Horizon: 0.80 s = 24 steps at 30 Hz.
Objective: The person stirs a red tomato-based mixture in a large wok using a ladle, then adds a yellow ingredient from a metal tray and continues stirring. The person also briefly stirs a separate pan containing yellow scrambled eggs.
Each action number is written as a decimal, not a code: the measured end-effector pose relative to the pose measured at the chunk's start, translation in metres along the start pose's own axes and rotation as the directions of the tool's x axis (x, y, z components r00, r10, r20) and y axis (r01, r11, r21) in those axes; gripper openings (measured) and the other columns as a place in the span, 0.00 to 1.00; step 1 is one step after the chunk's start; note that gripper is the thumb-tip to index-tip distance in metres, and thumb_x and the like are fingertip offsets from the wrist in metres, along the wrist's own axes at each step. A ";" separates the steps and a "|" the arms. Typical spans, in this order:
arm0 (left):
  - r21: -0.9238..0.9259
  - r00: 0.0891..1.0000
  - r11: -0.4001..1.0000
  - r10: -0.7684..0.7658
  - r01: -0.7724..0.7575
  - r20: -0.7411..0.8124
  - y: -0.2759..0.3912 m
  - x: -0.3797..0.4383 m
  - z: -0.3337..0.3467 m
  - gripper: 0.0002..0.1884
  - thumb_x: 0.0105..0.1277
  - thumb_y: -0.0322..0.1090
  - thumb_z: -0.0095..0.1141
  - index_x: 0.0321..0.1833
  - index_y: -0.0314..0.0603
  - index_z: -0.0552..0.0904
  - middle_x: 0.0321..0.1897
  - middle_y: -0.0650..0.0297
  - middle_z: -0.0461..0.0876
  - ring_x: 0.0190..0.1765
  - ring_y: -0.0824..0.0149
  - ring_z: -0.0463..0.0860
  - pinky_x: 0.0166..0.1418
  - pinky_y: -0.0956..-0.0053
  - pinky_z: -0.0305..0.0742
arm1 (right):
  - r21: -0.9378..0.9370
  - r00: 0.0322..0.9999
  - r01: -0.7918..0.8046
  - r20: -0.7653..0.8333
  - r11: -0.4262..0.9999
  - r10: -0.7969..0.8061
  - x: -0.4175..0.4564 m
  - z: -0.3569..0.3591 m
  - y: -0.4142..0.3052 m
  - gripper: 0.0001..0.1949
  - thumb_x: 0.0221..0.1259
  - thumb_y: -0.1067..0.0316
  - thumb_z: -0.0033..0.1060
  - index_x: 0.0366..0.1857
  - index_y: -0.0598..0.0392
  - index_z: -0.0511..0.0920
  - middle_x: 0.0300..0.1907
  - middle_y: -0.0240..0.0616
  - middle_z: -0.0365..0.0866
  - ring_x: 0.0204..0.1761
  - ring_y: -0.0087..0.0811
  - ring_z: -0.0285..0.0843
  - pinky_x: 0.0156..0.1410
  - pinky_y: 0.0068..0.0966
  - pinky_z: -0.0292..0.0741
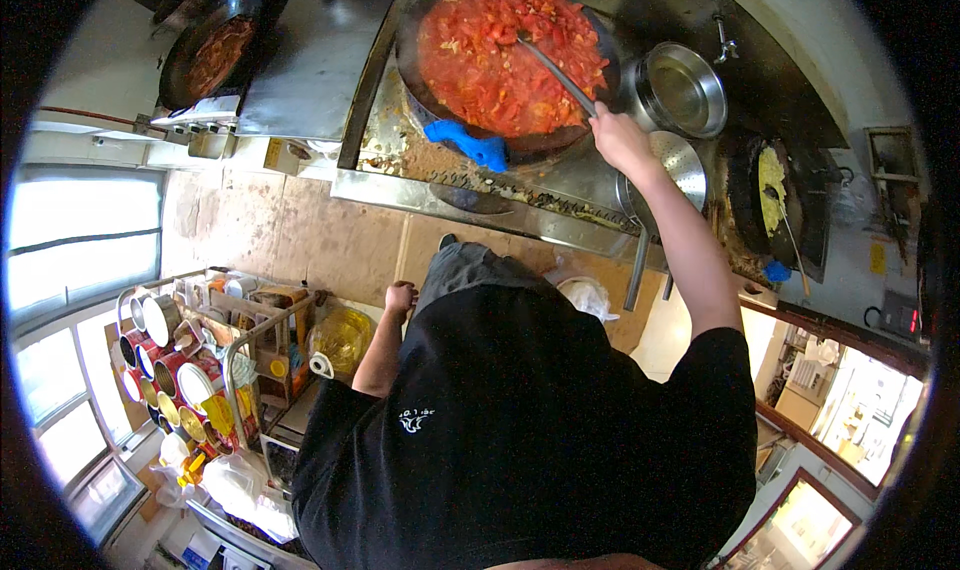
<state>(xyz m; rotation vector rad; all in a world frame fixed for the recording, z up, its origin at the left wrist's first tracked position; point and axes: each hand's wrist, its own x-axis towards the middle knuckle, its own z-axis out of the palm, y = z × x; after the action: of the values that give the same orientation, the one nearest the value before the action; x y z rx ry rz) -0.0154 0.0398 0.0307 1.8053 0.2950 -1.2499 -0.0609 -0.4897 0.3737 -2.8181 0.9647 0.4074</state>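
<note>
A large dark wok (pixel 517 144) full of chopped tomato stew (pixel 487 60) with pale bits sits on the metal range ahead of me. My right hand (pixel 621 139) is closed around the handle of a metal cooking ladle or spatula (pixel 559 73); its head is hidden in the red food. A blue cloth (pixel 469 145) lies over the wok's near rim. Down at my left side, away from the range, my left hand (pixel 402 297) hangs with curled fingers; whether it holds anything cannot be told.
Right of the wok stand a steel pot of liquid (pixel 679 90) and a perforated strainer (pixel 679 166). A second wok (pixel 799 195) with yellowish food is farther right; another pan (pixel 217 60) stands far left. A cart (pixel 244 337) with cans is left of me.
</note>
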 end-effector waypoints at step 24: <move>0.549 -0.081 -0.383 0.866 -0.743 0.494 0.370 -0.079 0.122 0.09 0.59 0.29 0.60 0.42 0.42 0.83 0.41 0.60 0.79 0.48 0.54 0.77 0.55 0.61 0.71 | 0.166 0.950 -0.282 -0.092 0.945 0.300 -0.189 -0.175 0.076 0.18 0.67 0.58 0.62 0.58 0.51 0.81 0.32 0.46 0.85 0.29 0.36 0.79 0.39 0.32 0.73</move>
<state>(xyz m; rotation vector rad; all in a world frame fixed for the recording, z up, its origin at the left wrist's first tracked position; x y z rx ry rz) 0.1027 -0.2445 0.2825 1.8544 -1.6663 0.1529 -0.2142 -0.4773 0.5940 -2.5922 1.3829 0.1909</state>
